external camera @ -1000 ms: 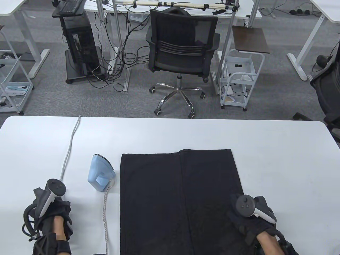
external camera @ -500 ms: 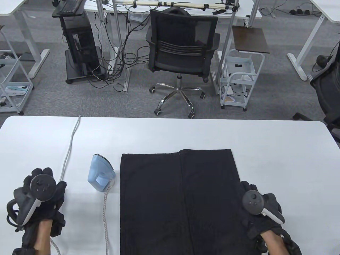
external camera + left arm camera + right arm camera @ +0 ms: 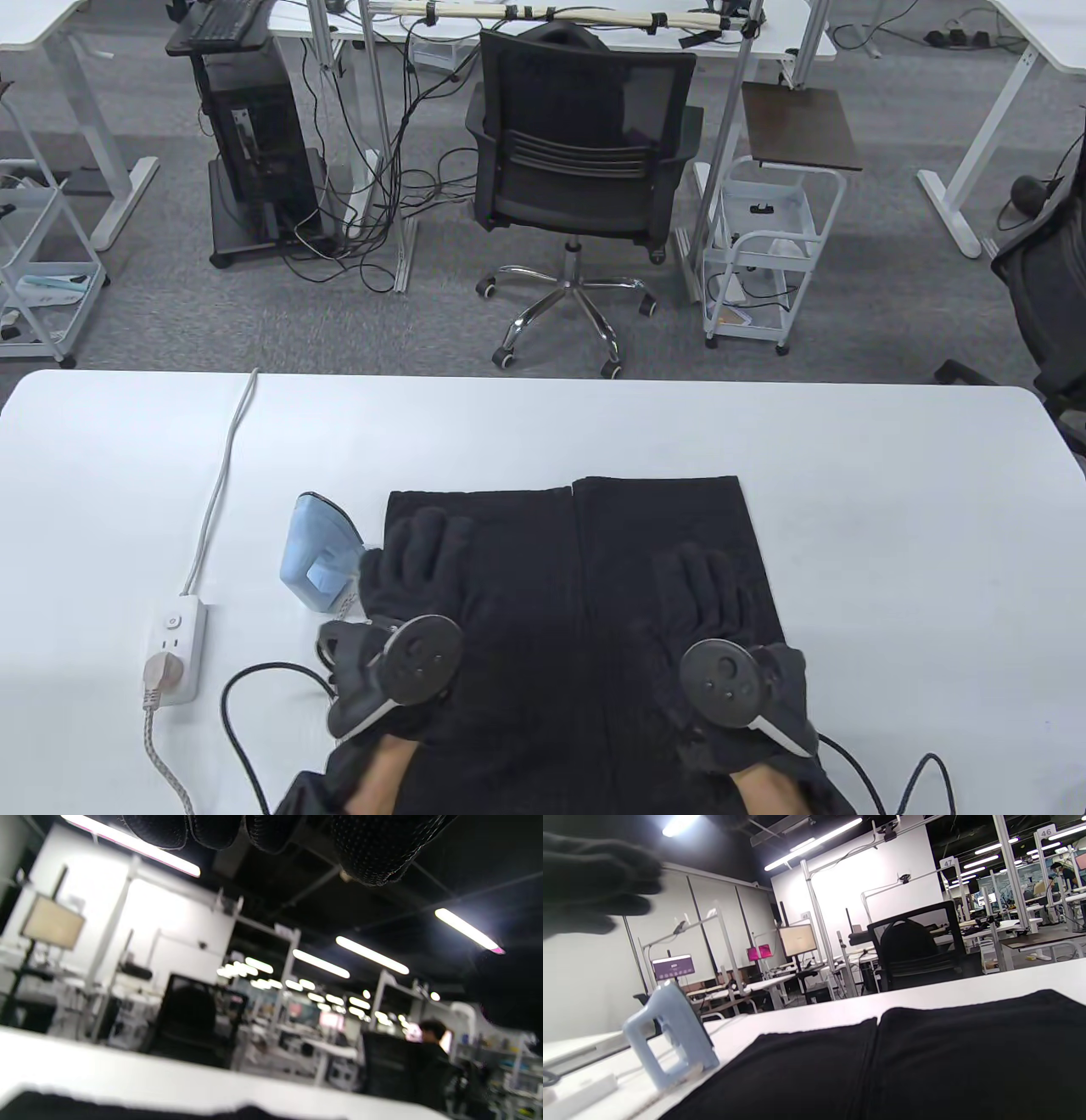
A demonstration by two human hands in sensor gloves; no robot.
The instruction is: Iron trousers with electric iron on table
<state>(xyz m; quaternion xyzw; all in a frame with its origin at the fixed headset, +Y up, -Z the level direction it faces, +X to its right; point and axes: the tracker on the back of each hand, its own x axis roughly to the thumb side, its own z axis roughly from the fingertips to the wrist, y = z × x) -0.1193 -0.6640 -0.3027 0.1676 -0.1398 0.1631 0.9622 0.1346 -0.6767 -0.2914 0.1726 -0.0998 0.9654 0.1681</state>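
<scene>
While your left hand and right hand lay flat, fingers spread, holding nothing, on the trousers, the iron stood upright just left of your nearer left grip; trouser legs ran away across the tabletop.

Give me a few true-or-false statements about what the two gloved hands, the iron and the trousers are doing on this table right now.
1. Both hands lie on the trousers. True: the left hand and right hand each rest flat on a leg.
2. The left hand holds the iron. False: the iron stands untouched beside the trousers.
3. The iron stands upright on the table. True.
4. The power strip has nothing plugged in. False: a plug sits in it.
5. The trousers hang off the table's far edge. False: they end short of it.
</scene>
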